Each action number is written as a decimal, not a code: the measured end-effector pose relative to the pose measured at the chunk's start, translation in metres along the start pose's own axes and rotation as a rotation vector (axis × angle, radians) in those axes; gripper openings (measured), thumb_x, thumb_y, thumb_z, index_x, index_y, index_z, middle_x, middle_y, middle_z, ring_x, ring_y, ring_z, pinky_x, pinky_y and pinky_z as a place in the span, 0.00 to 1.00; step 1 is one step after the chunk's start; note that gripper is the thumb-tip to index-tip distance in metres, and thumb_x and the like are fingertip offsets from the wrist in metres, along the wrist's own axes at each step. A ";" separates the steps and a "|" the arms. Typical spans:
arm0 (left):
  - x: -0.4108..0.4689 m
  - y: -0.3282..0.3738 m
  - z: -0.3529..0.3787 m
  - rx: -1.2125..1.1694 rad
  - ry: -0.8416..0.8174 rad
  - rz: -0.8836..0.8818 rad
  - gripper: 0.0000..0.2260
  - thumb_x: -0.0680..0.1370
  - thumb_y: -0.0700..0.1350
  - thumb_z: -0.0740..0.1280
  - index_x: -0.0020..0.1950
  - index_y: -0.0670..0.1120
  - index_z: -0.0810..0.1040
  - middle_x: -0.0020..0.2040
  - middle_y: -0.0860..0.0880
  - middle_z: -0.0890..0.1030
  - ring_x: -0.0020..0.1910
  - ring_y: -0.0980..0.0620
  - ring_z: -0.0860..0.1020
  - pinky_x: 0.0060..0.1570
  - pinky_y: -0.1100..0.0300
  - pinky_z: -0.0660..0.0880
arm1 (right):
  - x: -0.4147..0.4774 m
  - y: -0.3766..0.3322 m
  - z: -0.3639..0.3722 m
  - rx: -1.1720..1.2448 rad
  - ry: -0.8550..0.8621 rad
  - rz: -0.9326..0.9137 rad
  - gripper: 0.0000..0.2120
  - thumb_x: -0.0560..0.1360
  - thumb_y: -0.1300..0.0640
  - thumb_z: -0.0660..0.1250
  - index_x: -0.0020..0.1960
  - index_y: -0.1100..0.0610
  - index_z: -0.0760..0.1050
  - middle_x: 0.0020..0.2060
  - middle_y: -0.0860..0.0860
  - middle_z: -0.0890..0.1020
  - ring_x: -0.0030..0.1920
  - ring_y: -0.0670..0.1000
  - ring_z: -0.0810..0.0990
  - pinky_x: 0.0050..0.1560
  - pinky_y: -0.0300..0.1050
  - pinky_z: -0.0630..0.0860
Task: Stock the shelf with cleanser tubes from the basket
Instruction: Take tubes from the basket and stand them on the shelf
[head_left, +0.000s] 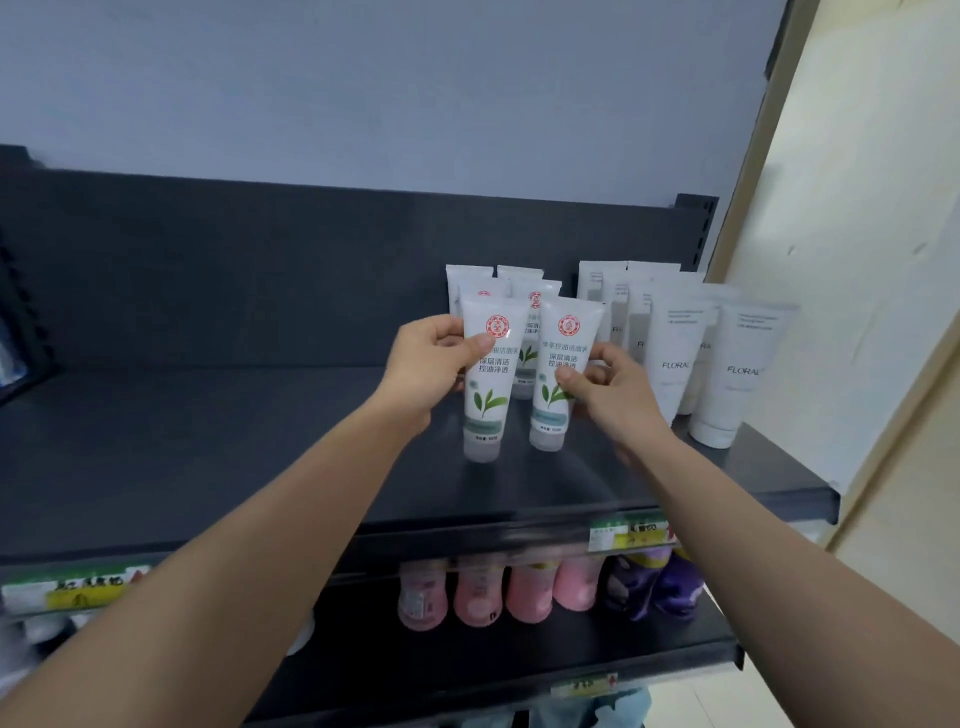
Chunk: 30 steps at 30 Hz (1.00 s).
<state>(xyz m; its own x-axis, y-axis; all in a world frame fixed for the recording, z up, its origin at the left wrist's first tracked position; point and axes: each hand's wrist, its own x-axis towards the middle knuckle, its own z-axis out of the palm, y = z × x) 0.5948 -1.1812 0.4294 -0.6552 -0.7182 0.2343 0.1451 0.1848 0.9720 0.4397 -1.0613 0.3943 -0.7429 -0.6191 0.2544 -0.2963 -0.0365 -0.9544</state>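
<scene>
A: Start close. What sits nearest?

B: The shelf's front lip (571, 512) with its price strip (631, 535); pink bottles (478, 592) and purple bottles (657, 584) stand on the tier below. The basket is not in view.

A: And the hands?

B: The left hand (423, 364) grips the left front tube (485, 382), fingers closed around its upper body. The right hand (608, 389) pinches the right front tube (561, 374) at its side. Both tubes stand cap-down on the shelf, side by side.

A: How far along?

B: Partway, I'd judge. Four more green-leaf tubes (527, 296) already stand behind these two. How many are left I cannot tell.

A: Room to work?

B: Plenty of bare shelf to the left. On the right, the FLORAL tubes (727, 374) stand near, so the right wrist has little slack. The dark back panel (260, 260) closes off the rear.
</scene>
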 end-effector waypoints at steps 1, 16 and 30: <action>0.006 -0.004 0.003 0.001 0.017 -0.003 0.01 0.76 0.40 0.70 0.45 0.45 0.80 0.40 0.48 0.84 0.38 0.52 0.82 0.44 0.54 0.77 | 0.006 0.003 0.000 -0.010 0.002 0.002 0.07 0.76 0.61 0.69 0.48 0.53 0.73 0.43 0.52 0.84 0.46 0.53 0.84 0.54 0.58 0.80; 0.052 -0.030 0.026 0.001 0.169 0.047 0.06 0.77 0.39 0.69 0.45 0.50 0.80 0.43 0.52 0.85 0.40 0.57 0.83 0.37 0.63 0.77 | 0.057 0.023 0.003 -0.016 -0.092 -0.046 0.09 0.76 0.64 0.67 0.55 0.60 0.71 0.49 0.55 0.84 0.50 0.53 0.83 0.53 0.52 0.80; 0.040 -0.045 0.022 0.286 0.219 0.033 0.11 0.75 0.42 0.71 0.56 0.47 0.79 0.47 0.49 0.84 0.43 0.55 0.81 0.42 0.66 0.77 | 0.050 0.041 0.003 -0.171 -0.050 -0.075 0.16 0.74 0.61 0.69 0.59 0.58 0.69 0.44 0.49 0.78 0.45 0.48 0.78 0.51 0.47 0.77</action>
<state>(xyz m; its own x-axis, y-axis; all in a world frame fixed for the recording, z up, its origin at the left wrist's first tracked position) 0.5455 -1.2037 0.3950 -0.4744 -0.8300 0.2933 -0.0703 0.3678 0.9272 0.3922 -1.0965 0.3677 -0.6851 -0.6582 0.3120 -0.4511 0.0470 -0.8913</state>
